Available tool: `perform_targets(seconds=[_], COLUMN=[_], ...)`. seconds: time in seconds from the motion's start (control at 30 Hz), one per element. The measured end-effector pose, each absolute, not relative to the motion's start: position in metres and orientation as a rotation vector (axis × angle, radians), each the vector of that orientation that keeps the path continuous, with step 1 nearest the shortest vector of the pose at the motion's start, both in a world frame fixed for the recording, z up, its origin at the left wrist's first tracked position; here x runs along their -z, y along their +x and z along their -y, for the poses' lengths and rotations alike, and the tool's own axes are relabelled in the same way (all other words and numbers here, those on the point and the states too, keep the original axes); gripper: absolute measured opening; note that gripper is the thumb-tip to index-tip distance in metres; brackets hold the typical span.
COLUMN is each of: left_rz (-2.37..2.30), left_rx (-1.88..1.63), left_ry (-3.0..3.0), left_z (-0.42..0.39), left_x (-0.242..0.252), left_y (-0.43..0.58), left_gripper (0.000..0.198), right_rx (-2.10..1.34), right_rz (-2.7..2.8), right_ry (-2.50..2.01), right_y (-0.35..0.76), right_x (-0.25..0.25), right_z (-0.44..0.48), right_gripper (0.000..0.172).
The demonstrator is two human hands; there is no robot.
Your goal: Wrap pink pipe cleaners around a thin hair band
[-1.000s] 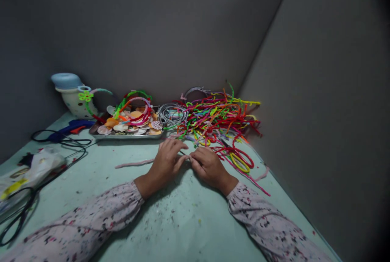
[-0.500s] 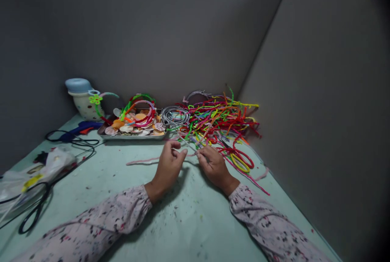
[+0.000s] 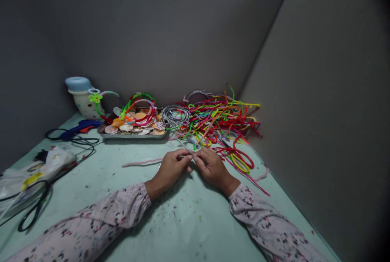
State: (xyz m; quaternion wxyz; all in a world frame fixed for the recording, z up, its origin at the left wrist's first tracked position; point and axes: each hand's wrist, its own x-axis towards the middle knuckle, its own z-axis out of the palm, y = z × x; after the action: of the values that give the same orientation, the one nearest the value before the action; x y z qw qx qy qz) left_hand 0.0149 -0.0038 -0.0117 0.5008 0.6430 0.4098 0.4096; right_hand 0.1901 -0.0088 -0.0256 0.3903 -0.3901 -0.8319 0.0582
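My left hand point(image 3: 172, 169) and my right hand point(image 3: 215, 168) meet above the table, fingertips pinched almost together. Between them they hold a thin grey strip point(image 3: 183, 145), whose free end slants up and left; its lower part is hidden by my fingers. A pale pink pipe cleaner point(image 3: 141, 163) runs out to the left from behind my left hand, and where it ends among the fingers is covered. Both hands are closed. Just beyond them lies a tangled heap of coloured pipe cleaners point(image 3: 219, 115).
Behind to the left, a metal tray point(image 3: 134, 137) holds seashells and pipe-cleaner-wrapped hoops. Grey rings point(image 3: 175, 115) lie beside it. Scissors with red and yellow handles point(image 3: 242, 162) are at right. A blue glue gun point(image 3: 76, 129), black cord, plastic bag point(image 3: 59, 158) and lidded cup point(image 3: 85, 101) occupy the left.
My left hand has moved right and closed its fingers beside my right fingertips. The pink pipe cleaner's free end has shifted slightly left. My right hand has barely moved.
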Motion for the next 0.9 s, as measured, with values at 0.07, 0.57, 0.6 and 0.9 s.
perform_targets(seconds=[0.07,0.57,0.6,0.9], left_rz=[-1.017,-0.98,-0.976,-1.012], left_rx=[-1.005,-0.97,-0.963,-0.947], left_ry=[1.57,1.567,1.57,1.635], left_z=[0.0037,0.002,0.0009,-0.0014], left_x=[0.012,0.0193,0.0191,0.0195], left_y=[0.0149,0.0149,0.0145,0.0126], left_gripper=[0.024,0.02,0.02,0.025], right_rx=[-0.145,-0.153,-0.15,-0.12], right_rz=[2.117,2.098,2.095,2.14], right_ry=[-1.007,-1.0,-1.007,-1.022], right_y=[0.1895,0.1898,0.1895,0.1885], right_x=[0.0255,0.0252,0.0251,0.0276], right_z=[0.0089,0.0098,0.0099,0.008], right_gripper=[0.016,0.012,0.011,0.011])
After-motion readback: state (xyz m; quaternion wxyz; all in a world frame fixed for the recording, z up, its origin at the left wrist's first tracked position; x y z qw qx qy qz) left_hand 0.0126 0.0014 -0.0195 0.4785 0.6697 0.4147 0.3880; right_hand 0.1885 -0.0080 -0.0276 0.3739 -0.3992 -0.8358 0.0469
